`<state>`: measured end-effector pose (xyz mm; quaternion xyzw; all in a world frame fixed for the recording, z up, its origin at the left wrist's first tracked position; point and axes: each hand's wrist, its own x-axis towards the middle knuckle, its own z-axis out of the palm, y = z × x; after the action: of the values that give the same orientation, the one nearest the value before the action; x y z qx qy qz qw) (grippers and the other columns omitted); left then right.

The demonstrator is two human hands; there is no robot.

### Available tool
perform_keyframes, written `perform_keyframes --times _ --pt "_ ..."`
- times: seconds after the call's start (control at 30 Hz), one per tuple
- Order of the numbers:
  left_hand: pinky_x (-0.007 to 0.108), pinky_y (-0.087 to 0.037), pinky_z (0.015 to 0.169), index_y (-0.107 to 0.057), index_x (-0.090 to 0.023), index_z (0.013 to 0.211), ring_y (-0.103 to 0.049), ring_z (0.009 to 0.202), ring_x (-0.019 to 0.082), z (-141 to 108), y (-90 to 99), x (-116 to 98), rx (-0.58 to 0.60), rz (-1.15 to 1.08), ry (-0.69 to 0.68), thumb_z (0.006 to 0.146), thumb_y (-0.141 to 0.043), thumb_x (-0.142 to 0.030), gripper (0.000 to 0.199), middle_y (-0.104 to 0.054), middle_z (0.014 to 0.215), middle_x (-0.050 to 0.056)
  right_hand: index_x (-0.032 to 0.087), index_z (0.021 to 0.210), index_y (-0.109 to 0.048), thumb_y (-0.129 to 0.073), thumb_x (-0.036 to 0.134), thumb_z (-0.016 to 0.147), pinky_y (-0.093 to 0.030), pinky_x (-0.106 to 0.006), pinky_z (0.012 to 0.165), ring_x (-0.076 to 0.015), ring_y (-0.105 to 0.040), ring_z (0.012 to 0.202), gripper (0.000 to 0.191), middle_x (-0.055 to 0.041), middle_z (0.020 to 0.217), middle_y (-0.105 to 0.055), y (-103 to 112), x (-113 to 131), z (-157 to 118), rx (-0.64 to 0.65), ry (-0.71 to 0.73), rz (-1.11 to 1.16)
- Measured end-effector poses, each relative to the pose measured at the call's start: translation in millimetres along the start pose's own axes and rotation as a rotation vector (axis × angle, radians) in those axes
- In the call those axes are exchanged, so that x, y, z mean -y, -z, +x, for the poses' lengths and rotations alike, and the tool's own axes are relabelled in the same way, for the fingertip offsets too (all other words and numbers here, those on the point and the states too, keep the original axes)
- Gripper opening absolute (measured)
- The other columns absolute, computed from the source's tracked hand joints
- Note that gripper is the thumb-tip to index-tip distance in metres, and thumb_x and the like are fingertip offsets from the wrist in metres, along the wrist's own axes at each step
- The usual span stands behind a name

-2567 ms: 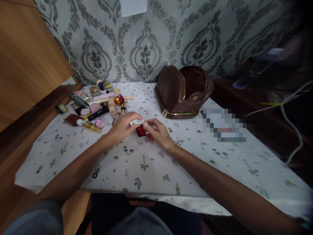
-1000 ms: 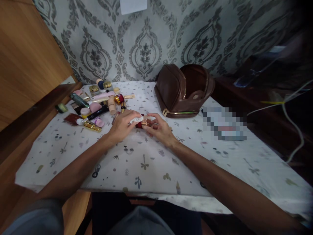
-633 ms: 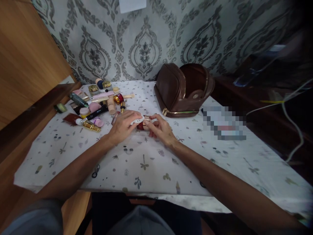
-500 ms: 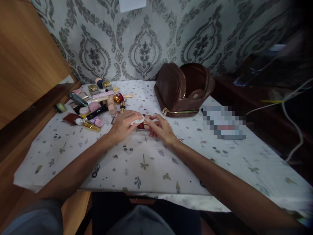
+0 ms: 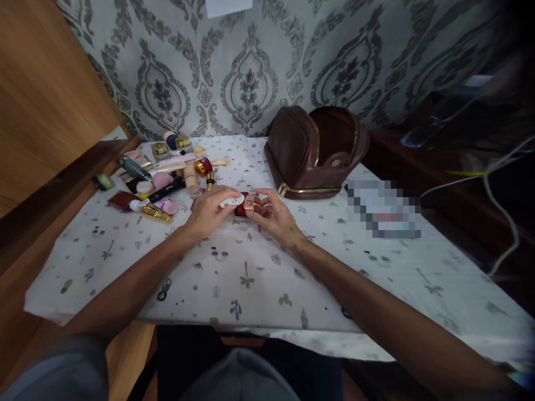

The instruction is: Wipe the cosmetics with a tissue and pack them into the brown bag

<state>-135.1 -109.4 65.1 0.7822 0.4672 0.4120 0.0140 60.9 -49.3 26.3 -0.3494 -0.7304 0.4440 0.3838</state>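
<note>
Between my hands, just above the patterned tablecloth, is a small dark red cosmetic container [image 5: 240,210] with a shiny rose-gold cap [image 5: 249,201]. My left hand [image 5: 208,214] pinches a folded white wipe [image 5: 232,200], which touches the red end of the container. My right hand [image 5: 276,218] curves around the cap end, thumb in front and fingers behind it. Part of the container is hidden by the wipe and fingers. Close behind my left hand stands a small black-and-gold tube [image 5: 210,179].
Makeup lies heaped at the left, including a black-handled brush [image 5: 165,192], a gold lipstick tube [image 5: 156,214], a pink sponge [image 5: 161,180] and a red-and-gold jar [image 5: 203,166]. An unzipped brown cosmetic bag [image 5: 292,150] stands at the back right. Beside it lies a blurred-out flat object [image 5: 384,211].
My right fingers have shifted and spread around the cap, so more of it shows. The wipe in my left hand has slid slightly left along the red container.
</note>
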Motion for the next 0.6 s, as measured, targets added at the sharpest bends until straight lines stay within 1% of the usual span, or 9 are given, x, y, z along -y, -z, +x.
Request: perform_keyframes --times 0.1,0.37,0.47,0.6 --pt "0.037 -0.053 0.085 -0.065 -0.021 0.1 -0.067 0.095 0.02 -1.3 -1.2 1.8 -0.025 0.016 -0.006 0.089 -0.06 -0.011 0.015 -0.072 0.099 0.005 0.022 0.121 -0.053 -0.072 0.045 0.073 -0.042 -0.027 0.055 -0.0102 -0.05 0.059 0.056 0.002 0.084 -0.054 0.3 0.0 0.4 0.008 0.007 0.022" --pt "0.039 -0.053 0.087 -0.064 -0.02 0.101 -0.065 0.099 0.02 -2.0 -5.4 -0.6 -0.041 0.065 -0.103 0.091 -0.058 -0.01 0.016 -0.071 0.102 0.006 0.023 0.117 -0.057 -0.073 0.053 0.072 -0.043 -0.027 0.054 -0.0122 -0.052 0.058 0.056 0.0021 0.077 -0.059 0.6 2.6 -1.9 -0.052 -0.024 -0.025" --pt "0.04 -0.052 0.088 -0.063 -0.019 0.102 -0.065 0.101 0.021 -2.1 -5.4 -3.7 -0.028 0.075 -0.133 0.092 -0.056 -0.01 0.016 -0.071 0.103 0.007 0.023 0.112 -0.057 -0.07 0.059 0.073 -0.042 -0.026 0.052 -0.0133 -0.054 0.056 0.055 0.0021 0.071 -0.06 1.9 3.8 -1.5 -0.062 -0.083 -0.007" --pt "0.04 -0.052 0.088 -0.063 -0.019 0.103 -0.064 0.1 0.021 -2.9 -5.7 -5.2 -0.002 0.069 -0.149 0.091 -0.056 -0.009 0.017 -0.071 0.102 0.007 0.022 0.101 -0.056 -0.059 0.068 0.079 -0.04 -0.026 0.048 -0.0139 -0.052 0.046 0.051 0.0042 0.055 -0.058 5.5 8.2 -1.3 -0.029 -0.204 -0.028"
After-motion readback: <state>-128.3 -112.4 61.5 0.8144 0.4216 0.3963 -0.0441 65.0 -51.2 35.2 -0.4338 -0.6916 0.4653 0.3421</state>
